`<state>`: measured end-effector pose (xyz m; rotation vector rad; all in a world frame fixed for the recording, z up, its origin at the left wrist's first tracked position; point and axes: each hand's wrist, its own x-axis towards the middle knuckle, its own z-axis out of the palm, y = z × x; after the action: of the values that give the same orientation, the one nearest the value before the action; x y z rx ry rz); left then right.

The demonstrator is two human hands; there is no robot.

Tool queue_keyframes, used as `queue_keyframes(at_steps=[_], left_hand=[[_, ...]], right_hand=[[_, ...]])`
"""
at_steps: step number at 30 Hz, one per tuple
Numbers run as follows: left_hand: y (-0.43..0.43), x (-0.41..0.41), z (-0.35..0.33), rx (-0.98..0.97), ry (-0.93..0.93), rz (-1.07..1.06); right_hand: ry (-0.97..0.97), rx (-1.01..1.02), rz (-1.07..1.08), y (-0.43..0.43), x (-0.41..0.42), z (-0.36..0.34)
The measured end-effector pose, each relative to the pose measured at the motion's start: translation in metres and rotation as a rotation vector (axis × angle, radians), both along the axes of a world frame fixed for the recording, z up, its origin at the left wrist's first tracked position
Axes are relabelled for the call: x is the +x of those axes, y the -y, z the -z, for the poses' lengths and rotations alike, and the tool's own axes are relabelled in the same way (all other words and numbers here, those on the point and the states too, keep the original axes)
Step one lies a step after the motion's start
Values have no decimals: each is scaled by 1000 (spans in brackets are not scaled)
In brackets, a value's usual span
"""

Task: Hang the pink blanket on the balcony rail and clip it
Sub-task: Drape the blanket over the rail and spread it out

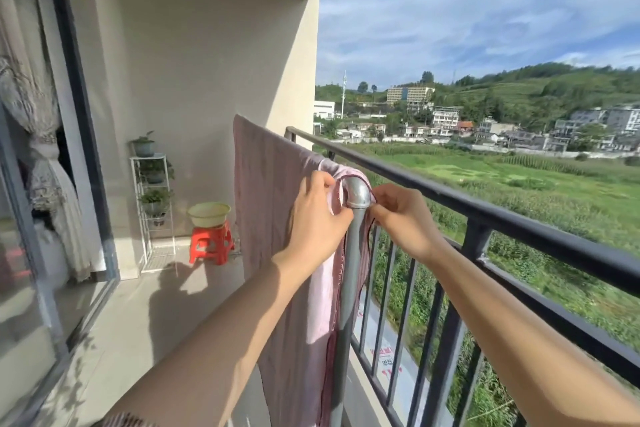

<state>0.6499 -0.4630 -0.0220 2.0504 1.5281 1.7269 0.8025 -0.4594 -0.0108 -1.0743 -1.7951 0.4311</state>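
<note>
Pink and thin, the blanket (273,204) hangs in long soft folds over a grey pipe (350,253) that stands just inside the rail (485,215), its top bunched at the pipe's shiny elbow (356,191), a dark stitched edge looping over the bend; it sits near the centre of the view and trails down toward 6 o'clock. It looks light and limp, paler where the sun catches it, with no clip that I can see on it. The left hand (320,215) is pressed closed on the gathered cloth at 9 o'clock of the elbow, and the right hand (403,218), at 3 o'clock of it, pinches the dark hem between thumb and fingertips. The main risk, as I judge it, is slippage: the elbow is smooth and rounded, so an unclipped fold could slide off once either hand lets go, and a gust on this open balcony could carry the loose edge out over the rail toward the road below. Uneven draping would add to that pull, since most of the weight seems to hang on the near side. Further out at 9 o'clock stand a red stool (211,242) with a basin (209,213) on it, and a plant rack (152,204).
</note>
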Motion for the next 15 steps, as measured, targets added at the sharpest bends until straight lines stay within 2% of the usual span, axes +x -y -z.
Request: queue_keyframes(at_steps=[3, 8, 10, 13, 15], left_hand=[[-5, -1, -7, -61, -5, -32], [-7, -4, -14, -77, -186, -80], [-5, -7, -15, -49, -144, -45], [2, -13, -13, 64, 60, 85], [8, -15, -8, 102, 21, 172]], right_hand=[[3, 37, 53, 3, -1, -3], [147, 138, 195, 7, -6, -9], [88, 149, 186, 8, -7, -12], [-8, 283, 259, 12, -2, -13], [57, 335, 275, 15, 3, -6]])
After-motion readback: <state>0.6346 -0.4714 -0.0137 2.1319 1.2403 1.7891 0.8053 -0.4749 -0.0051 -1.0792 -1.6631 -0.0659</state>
